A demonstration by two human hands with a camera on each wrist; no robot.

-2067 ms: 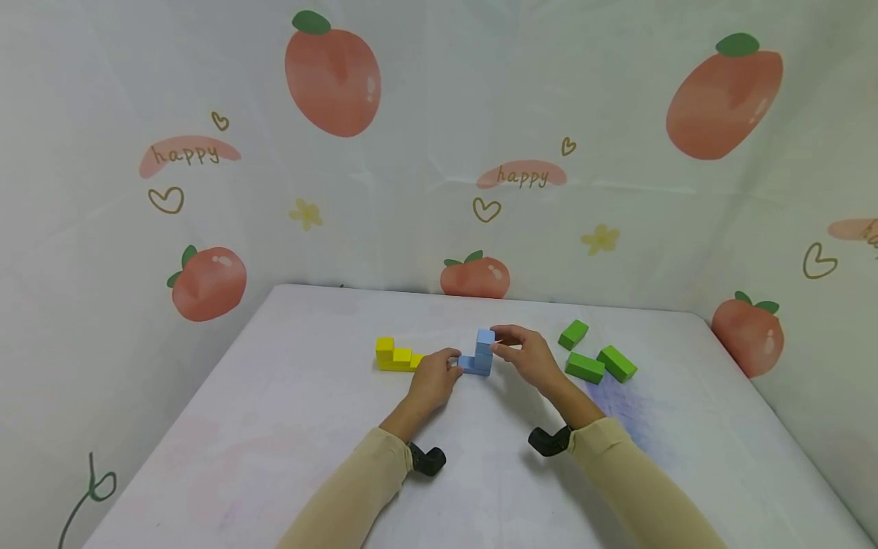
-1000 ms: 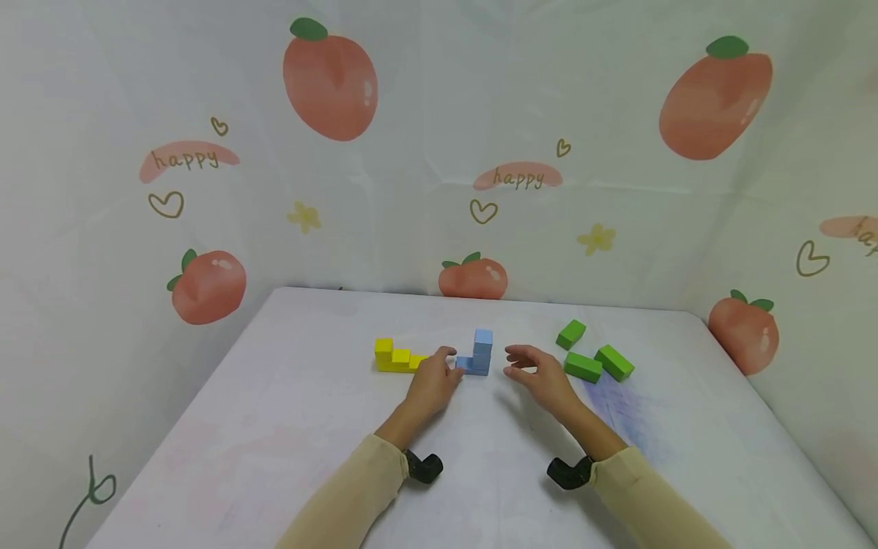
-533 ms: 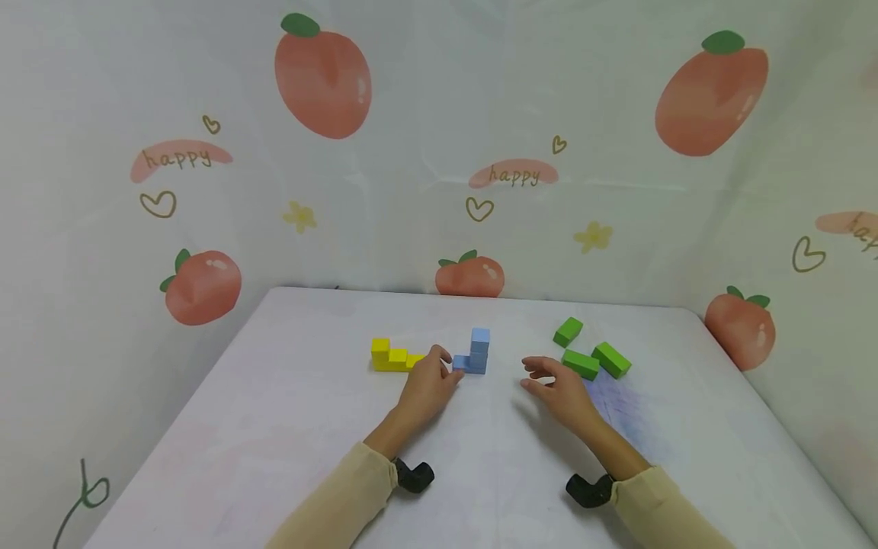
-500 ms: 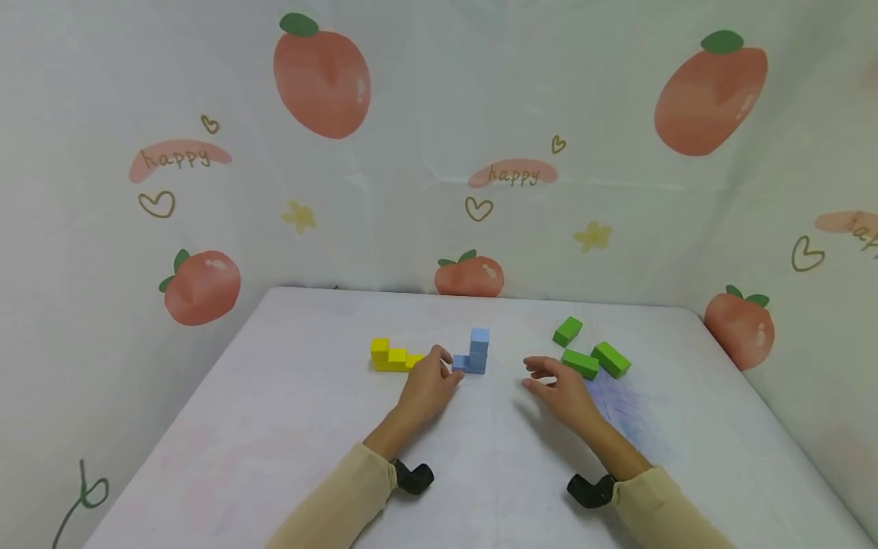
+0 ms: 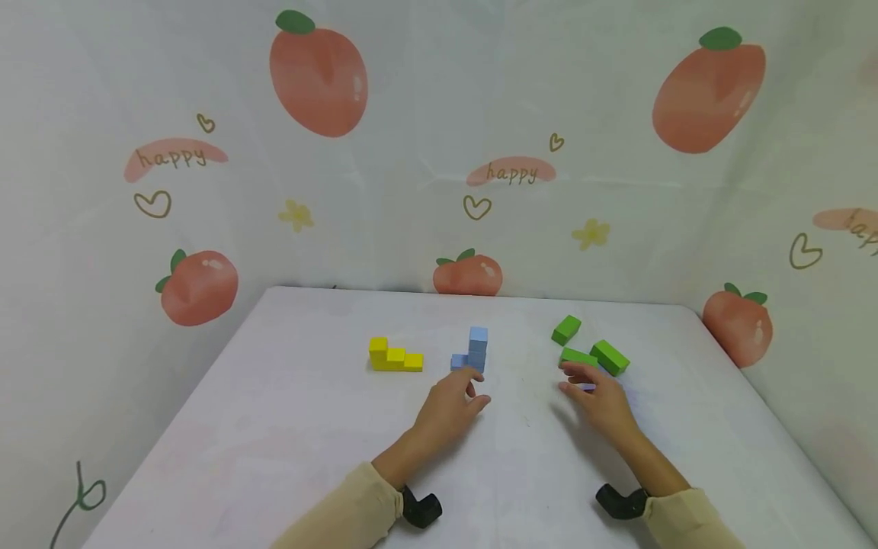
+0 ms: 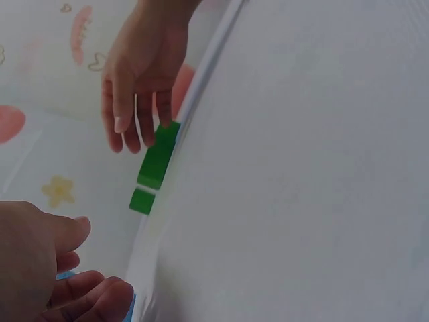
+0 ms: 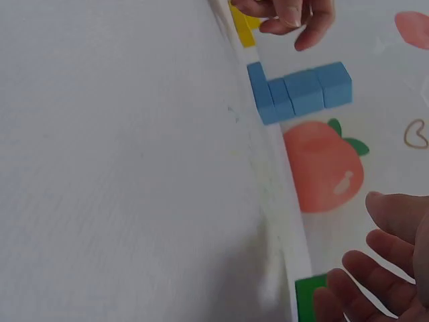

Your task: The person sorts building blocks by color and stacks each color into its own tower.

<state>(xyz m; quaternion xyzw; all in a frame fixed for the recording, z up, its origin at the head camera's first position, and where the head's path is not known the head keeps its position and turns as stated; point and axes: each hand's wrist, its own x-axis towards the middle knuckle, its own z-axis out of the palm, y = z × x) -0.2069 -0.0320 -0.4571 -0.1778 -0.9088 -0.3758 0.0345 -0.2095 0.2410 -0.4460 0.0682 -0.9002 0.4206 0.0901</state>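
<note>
My left hand (image 5: 449, 408), fingers loosely bent and holding nothing, hovers just in front of the blue block stack (image 5: 478, 340). That stack rises at its right end from a low base, and my fingertips overlap its foot in the head view. My right hand (image 5: 600, 400) is relaxed with thumb and fingers apart, overlapping the nearest green block (image 5: 578, 356). Another green block (image 5: 610, 357) lies to its right, and a third green block (image 5: 566, 329) farther back. The right wrist view shows the blue blocks (image 7: 305, 92) standing apart from my right hand (image 7: 395, 268).
Yellow blocks (image 5: 395, 357) form descending steps left of the blue stack, with a gap between. Everything stands on a white-covered table (image 5: 295, 427). A patterned cloth backdrop (image 5: 405, 191) rises behind the table's far edge.
My right hand has left the top of the blue stack and moved right to the green blocks. My left hand has drawn back from between the yellow and blue blocks.
</note>
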